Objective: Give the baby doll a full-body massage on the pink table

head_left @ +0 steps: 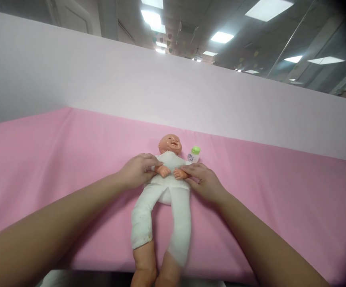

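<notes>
A baby doll [167, 187] in a white one-piece suit lies on its back on the pink sheet [265, 191], head away from me and bare feet over the near edge. My left hand [138, 169] is closed around the doll's arm on the left side, near its small hand. My right hand [201, 179] grips the doll's other arm, fingers pinched at the wrist. A small bottle with a green cap [193, 154] lies beside the doll's head, just beyond my right hand.
A pale lilac partition wall [173, 91] rises behind the pink surface. Ceiling lights and glass panels show above it. The near edge of the sheet [101, 267] drops off at the bottom of the view.
</notes>
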`<state>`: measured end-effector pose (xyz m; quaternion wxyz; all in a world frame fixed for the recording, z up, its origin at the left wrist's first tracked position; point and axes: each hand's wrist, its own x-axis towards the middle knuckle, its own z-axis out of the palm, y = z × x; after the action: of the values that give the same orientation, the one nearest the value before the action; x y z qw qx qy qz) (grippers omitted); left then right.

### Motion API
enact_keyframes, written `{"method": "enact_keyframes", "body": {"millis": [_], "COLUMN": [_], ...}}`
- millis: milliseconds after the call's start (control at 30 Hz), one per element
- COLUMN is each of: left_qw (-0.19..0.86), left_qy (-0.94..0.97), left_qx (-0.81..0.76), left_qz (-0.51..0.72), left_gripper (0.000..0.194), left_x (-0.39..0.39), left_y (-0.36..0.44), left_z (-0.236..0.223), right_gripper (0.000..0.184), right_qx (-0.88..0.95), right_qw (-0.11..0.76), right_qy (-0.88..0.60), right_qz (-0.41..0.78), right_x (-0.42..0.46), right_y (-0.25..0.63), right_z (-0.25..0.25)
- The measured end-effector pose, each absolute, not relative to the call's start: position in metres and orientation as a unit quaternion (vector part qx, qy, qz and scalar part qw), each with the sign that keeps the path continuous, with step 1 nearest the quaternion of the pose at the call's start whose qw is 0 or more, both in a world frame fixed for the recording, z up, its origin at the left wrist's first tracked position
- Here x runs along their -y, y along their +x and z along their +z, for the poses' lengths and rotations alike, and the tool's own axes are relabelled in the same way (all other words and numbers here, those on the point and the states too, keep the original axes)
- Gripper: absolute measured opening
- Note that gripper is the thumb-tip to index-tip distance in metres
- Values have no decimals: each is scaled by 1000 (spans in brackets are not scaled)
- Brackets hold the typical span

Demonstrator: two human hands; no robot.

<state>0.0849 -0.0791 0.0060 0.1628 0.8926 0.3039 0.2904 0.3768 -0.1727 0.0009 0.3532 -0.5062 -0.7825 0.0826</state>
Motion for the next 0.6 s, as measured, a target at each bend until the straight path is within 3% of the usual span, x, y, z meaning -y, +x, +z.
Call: {"method": "enact_keyframes", "body": {"millis": [167, 300, 433, 500, 600], "left_qw": [234, 364, 539, 566, 562], "left_qy": [817, 671, 465, 415, 413], "left_qx": [-378, -437, -502, -530, -544], "left_qz": [368, 476, 492, 476, 467], "left_gripper": [41, 39, 37, 32, 31], "left_x": [78, 61, 43, 39, 36], "left_y": [84, 75, 66, 63, 61], "left_z": [7, 6, 9, 11, 11], "right_gripper": [52, 58, 45, 32, 33], "right_qx": [600, 488, 401, 418, 445], "right_qw": [539, 632, 572, 498, 466], "right_qy": [-564, -554, -640, -651, -632], "right_qz": [177, 233, 320, 393, 431], "right_x": [159, 146, 142, 143, 145], "right_y": [392, 422, 454, 462, 466], "right_z": [-5, -7, -10, -12, -15]}}
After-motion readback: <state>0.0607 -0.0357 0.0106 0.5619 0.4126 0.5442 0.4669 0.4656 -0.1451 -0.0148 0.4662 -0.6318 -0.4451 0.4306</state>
